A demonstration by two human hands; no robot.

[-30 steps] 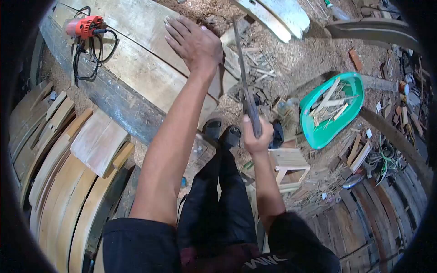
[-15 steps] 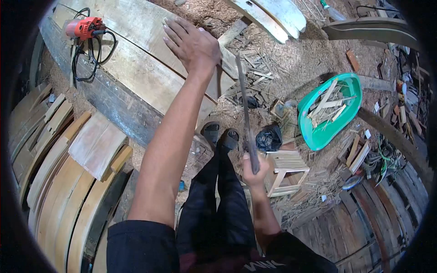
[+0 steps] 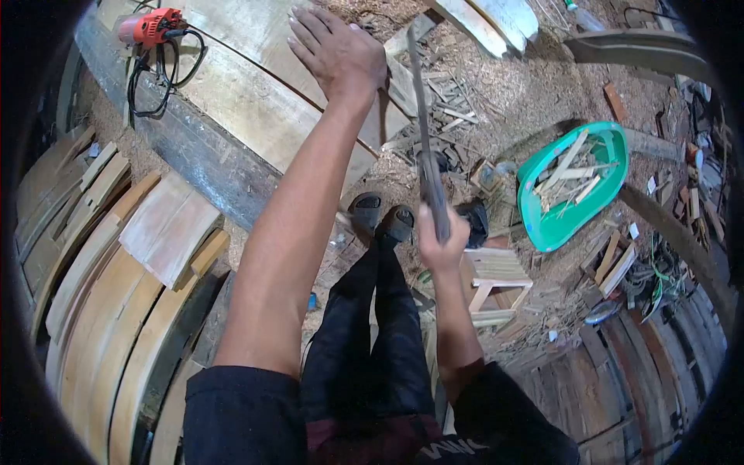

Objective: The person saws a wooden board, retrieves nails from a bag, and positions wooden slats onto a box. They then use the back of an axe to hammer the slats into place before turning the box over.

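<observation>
Just the one angle here, the head view. So the left hand (image 3: pixel 337 56) is palm down on a pale board (image 3: pixel 252 39), near its edge, pretty much flat and open with the fingers only a little apart. It's leaning on the wood, not gripping anything that I can see. The right hand (image 3: pixel 443 236) is closed around the near end of a long dark tool (image 3: pixel 427 147), thumb up along the side. The far end of the tool points away from the body, off to the right of the board. Can't tell if it touches any of the wood bits there.

Over on the left of the boards sits a red power tool (image 3: pixel 155 28) with its black cord (image 3: pixel 135 91) looped beside it. Right side has a green tub (image 3: pixel 570 231) holding wood scraps (image 3: pixel 570 174), and a small wooden stool (image 3: pixel 500 273) sits near the right forearm. Feet in dark sandals (image 3: pixel 399 225) are on the littered ground (image 3: pixel 508 89), between the two forearms in the shot.
</observation>
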